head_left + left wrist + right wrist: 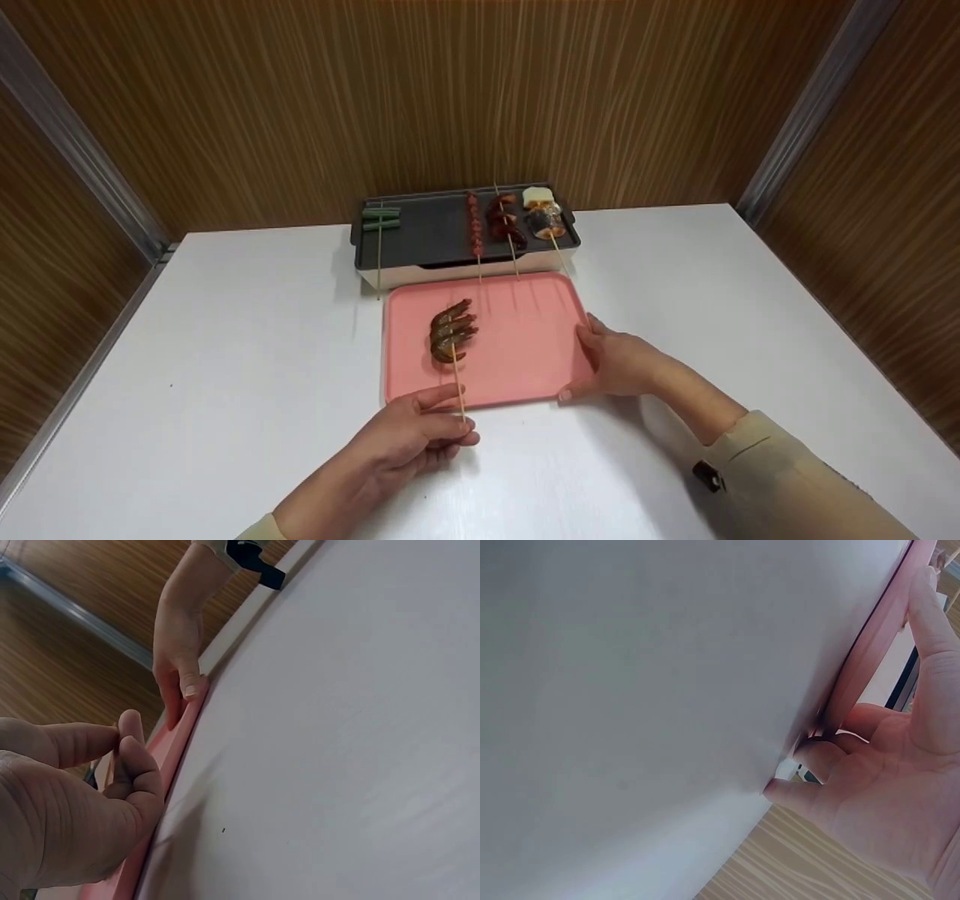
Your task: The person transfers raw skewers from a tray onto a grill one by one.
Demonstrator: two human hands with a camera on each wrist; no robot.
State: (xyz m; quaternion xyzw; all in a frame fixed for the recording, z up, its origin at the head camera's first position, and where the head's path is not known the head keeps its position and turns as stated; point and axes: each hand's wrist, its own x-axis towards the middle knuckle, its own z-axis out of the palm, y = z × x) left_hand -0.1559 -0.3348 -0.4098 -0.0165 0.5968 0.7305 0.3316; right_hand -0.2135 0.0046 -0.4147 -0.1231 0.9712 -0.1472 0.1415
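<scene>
In the head view, my left hand (411, 436) pinches the bare stick of a shrimp skewer (451, 330) between thumb and fingers. Several brown shrimp on it overlap the left half of a pink tray (525, 349). My right hand (621, 364) grips that tray at its front right corner, thumb by the front edge and fingers along the right side. From the right wrist, the thumb lies along the pink rim (877, 637) while the other fingers bend around the tray's side, low by the tabletop. The left wrist view hides most of the stick behind the fingers.
Behind the tray stands a flat grill (431, 225) with a dark plate. On it lie a green vegetable skewer (381, 219), a thin red skewer (474, 225), a dark red glazed skewer (504, 221) and a mixed skewer (545, 217). Wood-grain panels (450, 97) enclose the white table (247, 322).
</scene>
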